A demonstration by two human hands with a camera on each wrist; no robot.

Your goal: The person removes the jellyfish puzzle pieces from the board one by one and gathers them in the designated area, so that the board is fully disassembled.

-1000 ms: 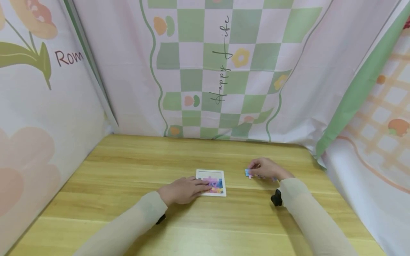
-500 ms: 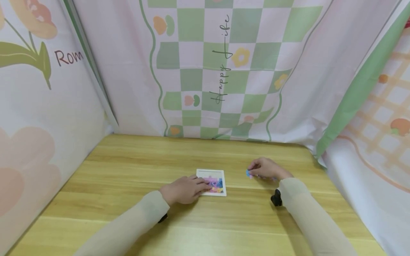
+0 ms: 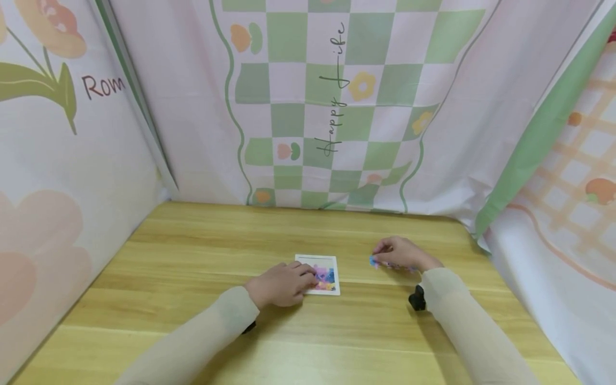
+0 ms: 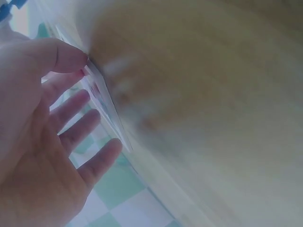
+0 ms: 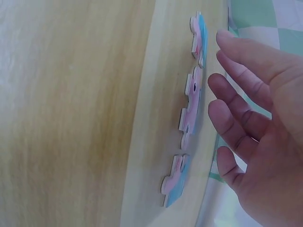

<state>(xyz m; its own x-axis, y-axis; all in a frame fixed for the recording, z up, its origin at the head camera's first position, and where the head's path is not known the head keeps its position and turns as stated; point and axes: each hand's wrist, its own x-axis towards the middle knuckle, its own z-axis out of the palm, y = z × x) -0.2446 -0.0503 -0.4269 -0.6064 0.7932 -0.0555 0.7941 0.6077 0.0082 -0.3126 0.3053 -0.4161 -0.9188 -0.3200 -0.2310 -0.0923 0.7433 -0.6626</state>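
Note:
A white puzzle tray lies mid-table, its lower part filled with pink, blue and yellow jigsaw pieces. My left hand reaches over its left side, fingers slightly bent and spread. In the left wrist view the thumb tip is right at the tray's edge. To the right, my right hand hovers over a row of loose pieces. One blue-and-pink jigsaw piece is close by the thumb and index fingertips. A longer pink piece and another pink-and-blue piece follow in the row.
The wooden table ends at a checkered curtain at the back. Printed cloth hangs on the left and right sides. A black wrist mount sits under the right cuff.
My left hand has shifted slightly right over the tray, its fingers more bent. The blue-and-pink piece by my right fingertips has turned; that hand has hardly moved.

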